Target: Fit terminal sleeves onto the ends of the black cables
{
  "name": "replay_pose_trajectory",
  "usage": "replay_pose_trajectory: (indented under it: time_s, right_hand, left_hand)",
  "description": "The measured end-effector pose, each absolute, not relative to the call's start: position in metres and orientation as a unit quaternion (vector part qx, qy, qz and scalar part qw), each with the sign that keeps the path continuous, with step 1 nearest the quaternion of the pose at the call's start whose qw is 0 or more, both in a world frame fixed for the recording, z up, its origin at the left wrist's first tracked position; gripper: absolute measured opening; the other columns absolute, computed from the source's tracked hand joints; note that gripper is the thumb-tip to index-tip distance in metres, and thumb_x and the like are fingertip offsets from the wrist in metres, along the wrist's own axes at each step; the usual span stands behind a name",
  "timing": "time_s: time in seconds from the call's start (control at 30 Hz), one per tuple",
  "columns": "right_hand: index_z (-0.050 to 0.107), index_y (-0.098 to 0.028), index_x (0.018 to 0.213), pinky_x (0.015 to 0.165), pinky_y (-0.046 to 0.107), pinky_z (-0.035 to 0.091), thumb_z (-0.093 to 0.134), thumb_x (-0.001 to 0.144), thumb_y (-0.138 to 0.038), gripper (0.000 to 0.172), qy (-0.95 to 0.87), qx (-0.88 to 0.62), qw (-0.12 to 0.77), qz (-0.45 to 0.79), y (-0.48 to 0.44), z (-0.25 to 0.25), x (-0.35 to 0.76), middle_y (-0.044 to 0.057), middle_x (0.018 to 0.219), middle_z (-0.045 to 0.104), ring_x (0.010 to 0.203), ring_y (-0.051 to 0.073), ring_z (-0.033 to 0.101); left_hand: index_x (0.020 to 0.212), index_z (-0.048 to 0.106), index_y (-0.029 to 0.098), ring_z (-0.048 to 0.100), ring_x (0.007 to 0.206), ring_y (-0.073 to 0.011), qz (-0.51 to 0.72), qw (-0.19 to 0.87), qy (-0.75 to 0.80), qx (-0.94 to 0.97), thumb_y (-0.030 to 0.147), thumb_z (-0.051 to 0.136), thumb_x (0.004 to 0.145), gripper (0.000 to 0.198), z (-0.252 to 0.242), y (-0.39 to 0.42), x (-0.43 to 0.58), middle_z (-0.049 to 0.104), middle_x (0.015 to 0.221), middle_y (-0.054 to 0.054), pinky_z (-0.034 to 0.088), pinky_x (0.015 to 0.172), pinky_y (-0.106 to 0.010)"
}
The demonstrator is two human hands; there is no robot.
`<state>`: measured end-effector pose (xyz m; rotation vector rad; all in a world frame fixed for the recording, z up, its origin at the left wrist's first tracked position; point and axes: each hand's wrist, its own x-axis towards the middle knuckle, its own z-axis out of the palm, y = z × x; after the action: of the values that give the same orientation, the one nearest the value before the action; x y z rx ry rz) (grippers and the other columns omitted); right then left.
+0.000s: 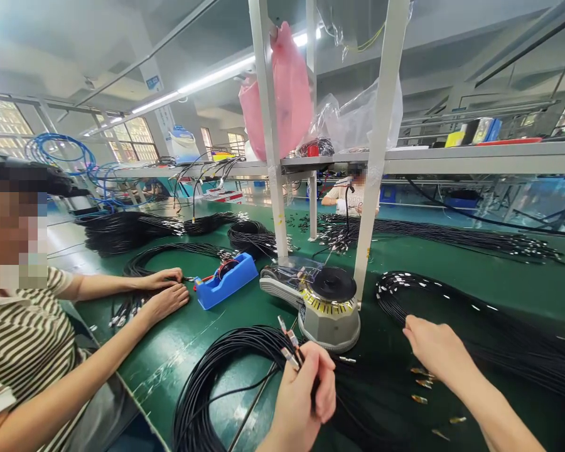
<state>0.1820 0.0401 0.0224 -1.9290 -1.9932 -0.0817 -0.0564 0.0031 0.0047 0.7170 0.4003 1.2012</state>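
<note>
Your left hand (306, 392) pinches a small bundle of cable ends (289, 351), fingers pressed together around them, holding the metal tips upright and level just in front of the tape dispenser (329, 307). Your right hand (433, 348) hovers over the green table (499, 282), fingers loosely curled and holding nothing, near the loose terminals (421, 380). The black cable coil (216, 383) lies below your left hand.

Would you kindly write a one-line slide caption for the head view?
Left hand grips black cable ends; right hand reaches over the green table beside a tape dispenser.
</note>
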Motion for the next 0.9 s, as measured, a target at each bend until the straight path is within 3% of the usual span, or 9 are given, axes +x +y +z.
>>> replay_pose_trajectory:
  time_s: [0.13, 0.23, 0.33, 0.43, 0.57, 0.73, 0.9]
  right_hand:
    - [0.051, -0.019, 0.063, 0.052, 0.025, 0.037, 0.045, 0.083, -0.021, 0.021, -0.771, -0.499, 0.248, 0.307, 0.02, 0.038, 0.156, 0.001, 0.061, 0.056, 0.057, 0.018, 0.053]
    - [0.055, -0.017, 0.065, 0.051, 0.023, 0.038, 0.05, 0.084, -0.029, 0.023, -0.725, -0.393, 0.362, 0.435, 0.005, 0.045, 0.12, -0.001, 0.06, 0.053, 0.055, 0.015, 0.049]
    - [0.057, -0.016, 0.065, 0.043, 0.023, 0.037, 0.053, 0.083, -0.038, 0.029, -0.655, -0.377, 0.428, 0.495, 0.001, 0.039, 0.096, -0.001, 0.057, 0.05, 0.046, 0.013, 0.048]
    - [0.06, -0.015, 0.066, 0.046, 0.023, 0.038, 0.057, 0.08, -0.039, 0.028, -0.611, -0.409, 0.473, 0.485, 0.014, 0.026, 0.092, -0.001, 0.057, 0.052, 0.047, 0.013, 0.048]
    - [0.061, -0.016, 0.082, 0.048, 0.021, 0.035, 0.06, 0.077, -0.042, 0.027, -0.502, -0.481, 0.599, 0.398, 0.045, 0.016, 0.099, -0.004, 0.058, 0.046, 0.051, 0.012, 0.041]
    - [0.054, -0.014, 0.058, 0.042, 0.022, 0.031, 0.058, 0.074, -0.045, 0.035, -0.511, -0.483, 0.575, 0.417, 0.072, 0.016, 0.093, -0.002, 0.05, 0.045, 0.044, 0.011, 0.038]
    - [0.052, -0.016, 0.055, 0.039, 0.021, 0.026, 0.059, 0.07, -0.038, 0.027, -0.519, -0.511, 0.572, 0.377, 0.079, 0.015, 0.087, -0.005, 0.043, 0.041, 0.039, 0.01, 0.033]
  left_hand:
    - [0.078, 0.056, 0.014, 0.025, 0.028, 0.0015, 0.466, 0.773, 0.229, 0.365, 0.029, 0.065, 0.069, 0.019, 0.009, 0.002, -0.059, 0.052, 0.057, 0.003, 0.015, 0.028, -0.013]
    - [0.09, 0.056, 0.014, 0.029, 0.027, 0.0034, 0.431, 0.77, 0.243, 0.402, 0.022, 0.07, 0.062, 0.033, 0.005, -0.002, -0.051, 0.06, 0.081, -0.004, 0.015, 0.026, -0.014]
    - [0.081, 0.054, 0.011, 0.029, 0.026, 0.0018, 0.432, 0.761, 0.247, 0.416, 0.026, 0.069, 0.064, 0.027, 0.001, -0.003, -0.044, 0.061, 0.068, -0.005, 0.017, 0.026, -0.014]
    - [0.074, 0.05, 0.012, 0.028, 0.026, 0.0007, 0.451, 0.75, 0.256, 0.411, 0.031, 0.064, 0.07, 0.024, -0.002, -0.001, -0.043, 0.056, 0.056, 0.0, 0.017, 0.026, -0.014]
    - [0.072, 0.047, 0.014, 0.028, 0.03, 0.0002, 0.468, 0.739, 0.265, 0.406, 0.031, 0.061, 0.072, 0.022, -0.004, 0.001, -0.043, 0.051, 0.056, 0.002, 0.018, 0.026, -0.013]
    - [0.075, 0.044, 0.015, 0.048, 0.042, -0.0068, 0.466, 0.749, 0.266, 0.39, 0.027, 0.058, 0.074, 0.018, -0.004, 0.002, -0.044, 0.049, 0.057, 0.002, 0.018, 0.026, -0.012]
    - [0.077, 0.043, 0.015, 0.04, 0.033, -0.0031, 0.491, 0.753, 0.27, 0.344, 0.027, 0.058, 0.072, 0.019, -0.002, 0.003, -0.046, 0.047, 0.056, 0.005, 0.014, 0.025, -0.013]
